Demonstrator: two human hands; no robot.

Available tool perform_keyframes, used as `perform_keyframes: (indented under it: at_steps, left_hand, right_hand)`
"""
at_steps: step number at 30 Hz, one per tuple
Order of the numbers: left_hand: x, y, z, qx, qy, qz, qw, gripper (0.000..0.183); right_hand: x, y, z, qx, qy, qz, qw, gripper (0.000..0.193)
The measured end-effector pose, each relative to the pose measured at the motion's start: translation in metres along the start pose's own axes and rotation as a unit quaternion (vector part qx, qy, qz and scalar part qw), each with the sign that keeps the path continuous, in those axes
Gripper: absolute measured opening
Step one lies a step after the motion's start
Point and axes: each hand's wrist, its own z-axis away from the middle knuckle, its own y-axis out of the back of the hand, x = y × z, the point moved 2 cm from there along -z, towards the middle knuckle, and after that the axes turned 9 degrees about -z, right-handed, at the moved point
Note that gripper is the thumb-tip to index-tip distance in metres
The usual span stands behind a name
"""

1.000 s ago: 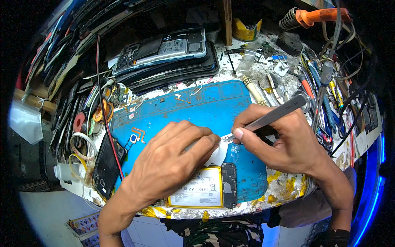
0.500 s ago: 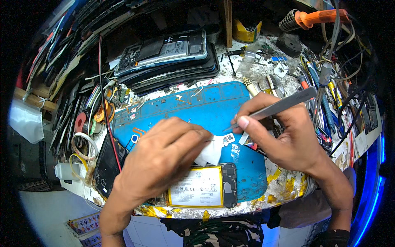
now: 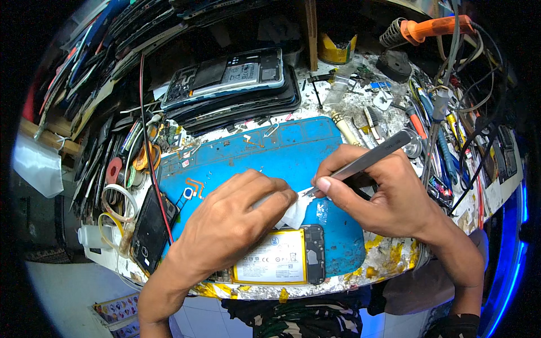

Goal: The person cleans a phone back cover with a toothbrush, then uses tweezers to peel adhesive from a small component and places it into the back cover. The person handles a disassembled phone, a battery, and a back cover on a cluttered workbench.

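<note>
White, yellow-blotched workbench [image 3: 394,256] space is being crowded by loose tools and scraps, and a stack of dark, flat phone shells [image 3: 225,84] is being supported at the far side. An orange-handled iron in a wire coil [image 3: 437,28] is being kept at the far right. Across the middle, a broad blue work mat [image 3: 265,158] is being used as the working surface.

At the near edge, a dark phone body [image 3: 315,250] with a white, yellow-edged rectangular battery [image 3: 273,259] is being partly covered by the left hand [image 3: 239,214]. A soft white tissue-like sheet [image 3: 294,215] is being gripped under the bunched left fingers. Slim grey metal tweezers [image 3: 372,158] are being pinched between thumb and fingers of the right hand [image 3: 389,197], with the points being directed left and nearward.

Harm could be being invited at the tips: if too much pressure is being applied, the small pale part [image 3: 307,192] could be scratched or bent, and if its hold is being loosened, it could be flicked across the mat. The sheet could also be torn if it is being snagged by the points.

That part is being held just right of the left fingertips, at the sheet's far edge, and is being met by the tweezer points; whether it is being clamped between them cannot be told. Its outline is being largely hidden by the fingers.
</note>
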Motion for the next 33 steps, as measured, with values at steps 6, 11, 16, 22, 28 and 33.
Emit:
perform_keyframes:
  at_steps: [6,11,16,22,28,33]
  left_hand:
    - [0.0003,0.0005,0.0010,-0.025,0.002,-0.016,1.000,0.025]
    - [0.0015,0.0017,0.0008,-0.029,-0.004,-0.027,0.999,0.025]
    - [0.0009,0.0021,0.0005,-0.024,-0.001,-0.031,0.999,0.027]
    - [0.0003,0.0017,0.0010,-0.020,-0.008,-0.029,0.999,0.029]
    - [0.0001,0.0019,0.0016,-0.020,-0.009,-0.032,0.999,0.029]
    - [-0.0004,0.0021,0.0015,-0.023,-0.013,-0.028,0.999,0.029]
  right_hand:
    - [0.0014,-0.0014,0.0007,-0.003,0.037,0.025,0.999,0.011]
    - [0.0028,-0.0029,0.0013,-0.007,0.039,0.027,0.999,0.011]
    - [0.0021,-0.0019,0.0016,-0.011,0.046,0.038,0.998,0.011]
    - [0.0006,-0.0019,0.0016,-0.014,0.031,0.034,0.999,0.011]
    - [-0.0008,-0.0006,0.0011,-0.028,0.006,0.036,0.999,0.012]
    - [-0.0010,0.0005,0.0013,-0.038,-0.013,0.027,0.999,0.012]
